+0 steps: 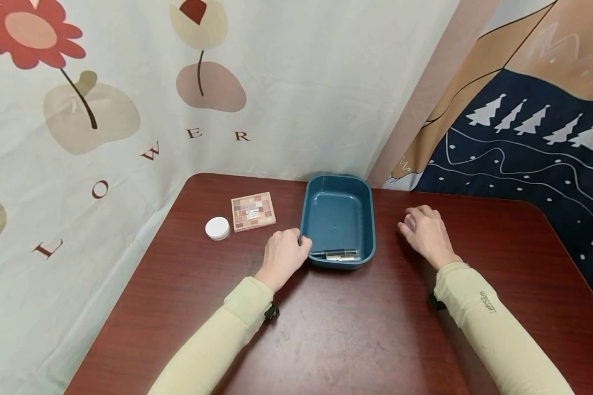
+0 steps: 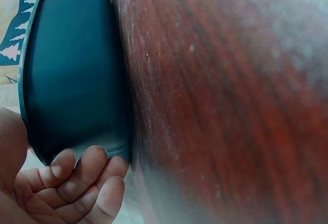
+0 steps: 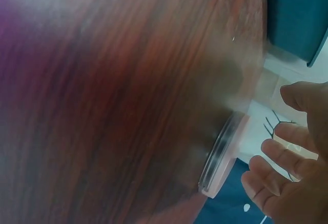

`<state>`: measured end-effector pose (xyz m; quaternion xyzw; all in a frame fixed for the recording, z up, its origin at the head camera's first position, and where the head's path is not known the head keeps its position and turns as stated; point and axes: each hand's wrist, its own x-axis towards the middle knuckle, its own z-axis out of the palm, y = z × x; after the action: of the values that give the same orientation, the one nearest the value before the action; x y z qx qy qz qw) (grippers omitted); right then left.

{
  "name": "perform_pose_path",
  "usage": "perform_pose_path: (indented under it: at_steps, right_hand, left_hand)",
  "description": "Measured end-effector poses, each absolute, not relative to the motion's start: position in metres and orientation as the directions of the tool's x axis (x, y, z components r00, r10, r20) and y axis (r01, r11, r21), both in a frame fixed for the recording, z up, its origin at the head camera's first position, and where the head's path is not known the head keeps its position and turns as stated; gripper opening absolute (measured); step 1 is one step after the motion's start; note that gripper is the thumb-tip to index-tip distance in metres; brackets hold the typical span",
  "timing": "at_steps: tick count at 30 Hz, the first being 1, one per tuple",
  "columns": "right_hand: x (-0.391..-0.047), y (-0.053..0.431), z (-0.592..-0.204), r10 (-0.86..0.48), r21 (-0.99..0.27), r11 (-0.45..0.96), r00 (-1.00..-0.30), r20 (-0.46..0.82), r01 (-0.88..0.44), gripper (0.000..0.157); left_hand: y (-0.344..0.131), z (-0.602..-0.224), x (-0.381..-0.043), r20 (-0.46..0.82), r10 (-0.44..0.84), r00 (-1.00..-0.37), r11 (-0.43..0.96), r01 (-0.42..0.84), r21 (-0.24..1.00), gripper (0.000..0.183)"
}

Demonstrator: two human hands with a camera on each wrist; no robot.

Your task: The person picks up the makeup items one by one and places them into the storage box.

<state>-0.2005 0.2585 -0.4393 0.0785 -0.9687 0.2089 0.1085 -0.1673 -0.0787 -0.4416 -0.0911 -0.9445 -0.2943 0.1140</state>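
A blue plastic bin (image 1: 339, 219) stands near the far edge of the table, with two pens (image 1: 333, 253), one dark and one light, lying at its near end. My left hand (image 1: 284, 255) grips the bin's left rim near the front corner. In the left wrist view, the fingers (image 2: 92, 162) curl against the bin's outer wall (image 2: 77, 70), the thumb at its rim. To the right of the bin, my right hand (image 1: 426, 233) hovers over a flat round pinkish case (image 3: 224, 155) on the table. Its loosely bent fingers stand apart from the case.
Left of the bin lie a square makeup palette (image 1: 253, 212) and a round white jar (image 1: 218, 228). A flower-print curtain (image 1: 296, 93) hangs behind the dark red table (image 1: 356, 323), and a navy tree-print cloth (image 1: 514, 148) hangs at the right.
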Motion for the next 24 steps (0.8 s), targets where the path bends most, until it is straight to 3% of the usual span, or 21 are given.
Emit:
perform_pose_path:
  at_steps: [24]
  right_hand:
    - [-0.203,0.27,-0.442,-0.019,-0.368,0.929,-0.998,0.066,-0.042,0.059]
  left_hand:
    - [-0.078,-0.442,-0.166,0.276,0.099,-0.956,0.817,0.236,0.526,0.039]
